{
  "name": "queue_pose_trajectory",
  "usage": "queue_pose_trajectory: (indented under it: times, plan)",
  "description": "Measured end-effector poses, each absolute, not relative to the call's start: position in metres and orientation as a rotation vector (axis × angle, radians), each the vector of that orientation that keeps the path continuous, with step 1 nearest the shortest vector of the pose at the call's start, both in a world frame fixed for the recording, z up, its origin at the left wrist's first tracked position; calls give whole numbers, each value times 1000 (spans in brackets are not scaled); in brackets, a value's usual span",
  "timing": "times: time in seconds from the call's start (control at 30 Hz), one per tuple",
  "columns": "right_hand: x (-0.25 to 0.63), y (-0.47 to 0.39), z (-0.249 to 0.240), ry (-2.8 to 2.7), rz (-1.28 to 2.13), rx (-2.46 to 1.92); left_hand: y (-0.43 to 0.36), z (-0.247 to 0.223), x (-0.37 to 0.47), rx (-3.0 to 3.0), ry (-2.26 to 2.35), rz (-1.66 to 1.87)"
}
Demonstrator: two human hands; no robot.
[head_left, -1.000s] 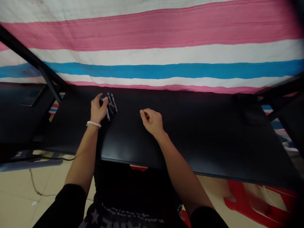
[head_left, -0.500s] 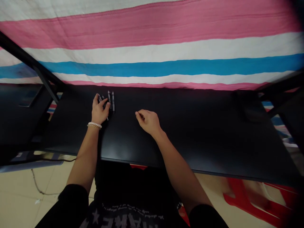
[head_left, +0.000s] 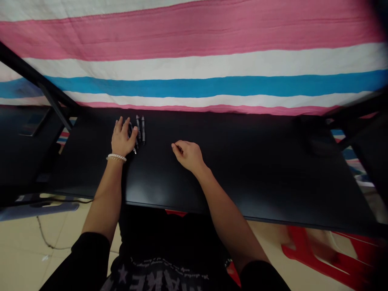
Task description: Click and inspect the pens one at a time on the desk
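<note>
Several pens lie side by side on the left part of the black table [head_left: 242, 161]. The rightmost pen [head_left: 143, 129] and the pen beside it [head_left: 138, 122] show most plainly. My left hand [head_left: 123, 138], with a pale beaded bracelet [head_left: 116, 157] at the wrist, is over the left edge of this group. Its fingers are spread, and the thumb reaches across the nearest pens, partly hiding them. On the table's middle rests my right hand [head_left: 189, 154], apart from the pens, with its fingers curled in. Whether anything is inside them is hidden.
A striped pink, white and blue cloth [head_left: 194, 85] hangs behind the table's far edge. Dark metal frame bars [head_left: 54, 101] rise at the left. A red plastic stool [head_left: 306, 246] stands on the floor at the lower right. A cable [head_left: 45, 238] lies on the floor tiles.
My left hand has shifted slightly left and its fingers have spread away from the pens, so more of them shows. My right hand has stayed in place.
</note>
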State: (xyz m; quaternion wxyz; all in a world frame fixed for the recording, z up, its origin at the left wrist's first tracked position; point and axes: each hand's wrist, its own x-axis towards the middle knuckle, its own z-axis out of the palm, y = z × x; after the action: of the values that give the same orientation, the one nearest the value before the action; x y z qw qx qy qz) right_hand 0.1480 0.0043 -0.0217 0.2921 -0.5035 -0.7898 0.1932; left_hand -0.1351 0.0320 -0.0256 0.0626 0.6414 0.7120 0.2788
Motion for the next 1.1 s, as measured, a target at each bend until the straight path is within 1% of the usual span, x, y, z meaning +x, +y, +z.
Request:
queue_pose_trajectory:
  times: [0.1, 0.3, 0.5, 0.63, 0.8, 0.93, 1.1]
  plan:
    - [147, 4, -22, -2109, 510, -1342, 44, -25, -138, 1954, 2148, 749]
    - [144, 3, -22, -2121, 514, -1339, 74, -25, -148, 2076, 1958, 887]
    - [144, 4, -23, -2116, 505, -1346, 90, -27, -136, 2214, 1785, 772]
    - [144, 5, -22, -2127, 494, -1355, 80, -28, -105, 2288, 1789, 762]
    - [145, 5, -21, -2105, 459, -1361, 56, -27, -45, 2371, 1711, 695]
    - [152, 9, -22, -1945, 376, -1470, 51, -26, 1, 2390, 1574, 659]
    - [166, 13, -22, -1740, 374, -1630, 62, -23, 30, 2357, 1573, 615]
